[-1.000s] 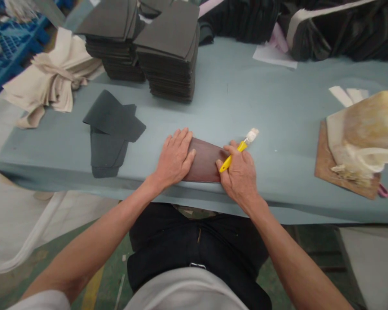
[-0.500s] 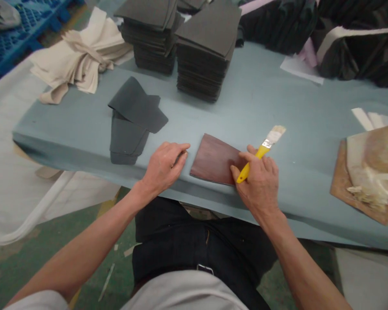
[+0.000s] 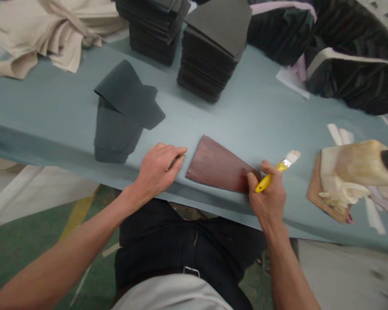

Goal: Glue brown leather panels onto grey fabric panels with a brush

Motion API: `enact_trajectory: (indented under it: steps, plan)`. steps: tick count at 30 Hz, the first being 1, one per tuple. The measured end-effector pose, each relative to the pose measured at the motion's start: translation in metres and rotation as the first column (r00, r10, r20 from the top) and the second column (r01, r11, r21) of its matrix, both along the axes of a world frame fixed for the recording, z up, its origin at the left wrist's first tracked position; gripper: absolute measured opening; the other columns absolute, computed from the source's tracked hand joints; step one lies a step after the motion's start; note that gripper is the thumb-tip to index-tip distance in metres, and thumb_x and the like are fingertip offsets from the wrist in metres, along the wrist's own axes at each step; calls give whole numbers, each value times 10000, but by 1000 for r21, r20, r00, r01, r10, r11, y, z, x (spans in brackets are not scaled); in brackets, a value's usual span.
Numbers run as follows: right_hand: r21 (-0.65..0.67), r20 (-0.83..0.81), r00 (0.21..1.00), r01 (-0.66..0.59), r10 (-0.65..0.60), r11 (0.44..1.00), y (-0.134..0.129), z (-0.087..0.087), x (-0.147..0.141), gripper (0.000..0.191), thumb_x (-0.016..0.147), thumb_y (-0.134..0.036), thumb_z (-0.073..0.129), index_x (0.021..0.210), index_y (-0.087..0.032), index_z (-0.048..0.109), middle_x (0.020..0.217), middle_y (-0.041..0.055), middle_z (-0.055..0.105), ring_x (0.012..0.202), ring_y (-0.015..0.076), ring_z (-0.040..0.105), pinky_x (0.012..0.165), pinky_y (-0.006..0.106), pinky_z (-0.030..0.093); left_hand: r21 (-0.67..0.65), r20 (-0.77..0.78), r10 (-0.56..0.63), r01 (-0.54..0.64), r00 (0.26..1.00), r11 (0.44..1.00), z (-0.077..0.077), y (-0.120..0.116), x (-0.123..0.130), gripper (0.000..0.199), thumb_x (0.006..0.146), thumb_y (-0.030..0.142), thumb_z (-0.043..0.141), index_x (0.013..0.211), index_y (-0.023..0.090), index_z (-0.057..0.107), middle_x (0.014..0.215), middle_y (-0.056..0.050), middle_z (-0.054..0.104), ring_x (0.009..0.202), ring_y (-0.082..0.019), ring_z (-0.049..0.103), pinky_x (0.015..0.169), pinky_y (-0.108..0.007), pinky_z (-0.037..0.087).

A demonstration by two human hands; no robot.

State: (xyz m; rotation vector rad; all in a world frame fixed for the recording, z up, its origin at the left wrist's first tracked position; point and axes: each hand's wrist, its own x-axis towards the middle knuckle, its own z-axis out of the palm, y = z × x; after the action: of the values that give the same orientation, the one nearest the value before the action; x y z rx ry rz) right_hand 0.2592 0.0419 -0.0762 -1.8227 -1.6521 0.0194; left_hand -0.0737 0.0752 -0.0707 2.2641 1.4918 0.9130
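Observation:
A dark reddish-brown flat panel, which looks like leather, lies near the table's front edge between my hands. My right hand is closed around the yellow handle of a paintbrush, its pale bristles pointing up and to the right. The thumb and fingers of that hand touch the panel's right end. Just left of the panel, and apart from it, my left hand rests with fingers curled and the thumb near the index finger. A dark sliver shows between them, too small to name.
Dark grey cut pieces overlap on the blue-grey table at left. Behind stand tall stacks of dark sheets, beige strips and black bundles. A stained, pale container sits on a brown board at right.
My right hand has slid right along the panel with the paintbrush, uncovering more of its surface. My left hand has hardly moved. The camera view has shifted.

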Motion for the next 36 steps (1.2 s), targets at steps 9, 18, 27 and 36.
enact_trajectory:
  steps: [9,18,27,36]
  plan:
    - [-72,-173,979,96,-107,993,-9,6,31,324,985,-468,596,1194,-223,629,1027,102,833,924,249,784,907,414,589,37,4,37,-37,999,999,-2,5,-3,290,1067,367,530,1210,256,757,1060,-69,834,967,-294,727,896,-452,558]
    - [-80,-268,958,83,-101,993,-3,6,22,317,966,-494,588,1149,-240,639,987,72,824,913,252,768,861,389,549,45,-64,113,-110,992,993,3,4,-1,284,1061,399,556,1167,244,770,998,-64,829,936,-279,712,877,-426,560]
    - [-156,-190,973,101,-131,982,-12,6,16,338,981,-494,561,1208,-259,651,878,13,765,733,223,695,741,359,512,53,-46,185,-182,982,982,4,4,5,217,1034,399,594,1107,298,772,1038,-30,830,971,-265,715,910,-428,564]
    - [-162,-268,953,102,-144,981,-10,5,11,355,939,-505,638,1204,-269,646,902,0,785,791,230,744,789,382,553,55,-88,209,-205,974,977,4,4,5,232,1044,401,588,1120,277,769,1005,-35,812,978,-261,691,927,-431,549]
